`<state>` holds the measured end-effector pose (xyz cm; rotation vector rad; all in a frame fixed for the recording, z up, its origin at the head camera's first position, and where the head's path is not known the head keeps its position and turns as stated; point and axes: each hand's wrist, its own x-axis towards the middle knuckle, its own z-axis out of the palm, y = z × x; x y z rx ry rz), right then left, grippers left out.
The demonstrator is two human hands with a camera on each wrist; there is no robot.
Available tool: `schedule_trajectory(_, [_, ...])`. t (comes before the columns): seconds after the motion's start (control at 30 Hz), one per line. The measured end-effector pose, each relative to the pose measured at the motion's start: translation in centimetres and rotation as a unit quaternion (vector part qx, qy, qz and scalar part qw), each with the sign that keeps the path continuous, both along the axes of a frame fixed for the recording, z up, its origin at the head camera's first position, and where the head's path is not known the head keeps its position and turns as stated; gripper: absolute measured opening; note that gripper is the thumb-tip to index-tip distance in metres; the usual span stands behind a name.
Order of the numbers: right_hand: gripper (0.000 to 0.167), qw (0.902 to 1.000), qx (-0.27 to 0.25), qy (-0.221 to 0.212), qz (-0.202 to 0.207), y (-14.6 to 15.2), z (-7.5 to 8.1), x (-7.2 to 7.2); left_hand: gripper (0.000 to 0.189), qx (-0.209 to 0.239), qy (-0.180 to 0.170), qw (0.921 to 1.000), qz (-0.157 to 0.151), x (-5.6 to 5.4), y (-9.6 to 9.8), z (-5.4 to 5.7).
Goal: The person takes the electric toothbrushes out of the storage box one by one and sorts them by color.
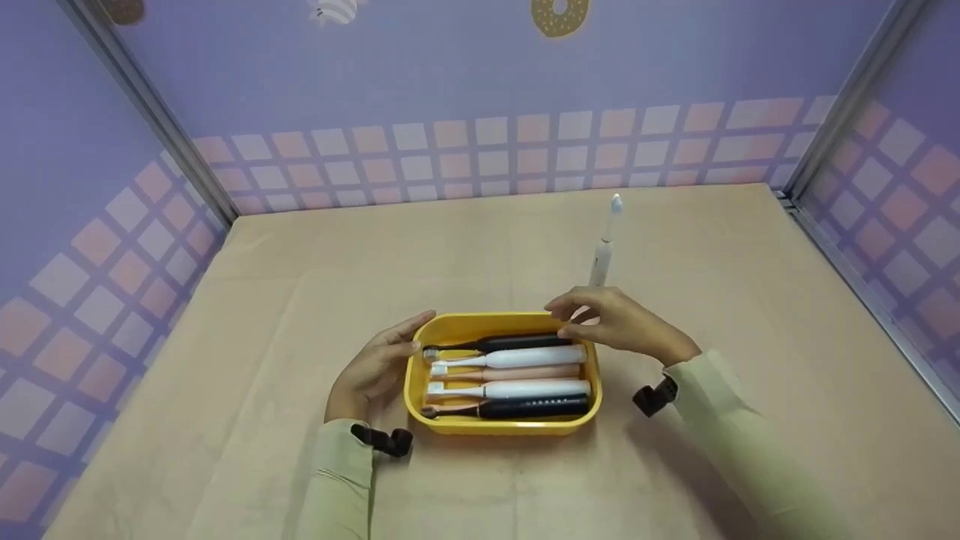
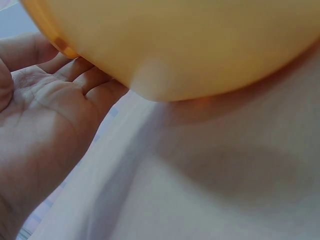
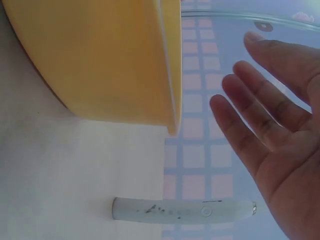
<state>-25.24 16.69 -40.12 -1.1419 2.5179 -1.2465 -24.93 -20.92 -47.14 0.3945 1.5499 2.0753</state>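
A yellow plastic bin (image 1: 502,429) holds several electric toothbrushes lying side by side, heads to the left. A black toothbrush (image 1: 525,342) is farthest back, a pink toothbrush (image 1: 532,373) lies between two white ones, and a dark toothbrush (image 1: 536,406) is nearest. My left hand (image 1: 375,367) holds the bin's left end, thumb at the rim and fingers along the outer wall. Over the far right corner hovers my right hand (image 1: 622,319), its fingers spread with nothing between them in the right wrist view. Behind it a white electric toothbrush (image 1: 602,259) stands upright on the table.
A pale cloth covers the table (image 1: 337,262). Purple walls with a pink and white checked band (image 1: 450,161) enclose the back and sides, with metal corner posts (image 1: 855,90). Both wrists carry small black cameras (image 1: 386,441).
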Motion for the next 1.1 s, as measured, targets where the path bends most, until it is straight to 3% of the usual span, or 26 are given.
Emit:
schedule_trajectory(0.1, [0.032,0.9991,0.036,0.004,0.023,-0.4,0.3,0.3,0.059,-0.002,-0.002,1.0000,0.002,0.0,0.0,0.0])
schedule_trajectory(0.23, [0.031,0.9937,0.093,0.043,0.044,-1.1,0.8,0.6,0.059,-0.005,-0.004,0.9999,0.008,0.0,0.0,0.1])
schedule_trajectory(0.5, [0.036,0.9790,0.192,0.056,0.038,-2.4,1.5,1.1,0.059,-0.008,0.006,0.9999,0.001,0.0,0.0,0.1])
schedule_trajectory(0.77, [0.037,0.9681,0.241,0.060,0.035,-3.6,1.6,1.0,0.060,0.011,-0.001,0.9999,-0.006,0.0,-0.1,-0.1])
schedule_trajectory(1.1, [0.037,0.9553,0.290,0.052,0.029,-4.6,1.9,0.8,0.059,-0.004,0.008,1.0000,0.003,0.0,-0.1,0.0])
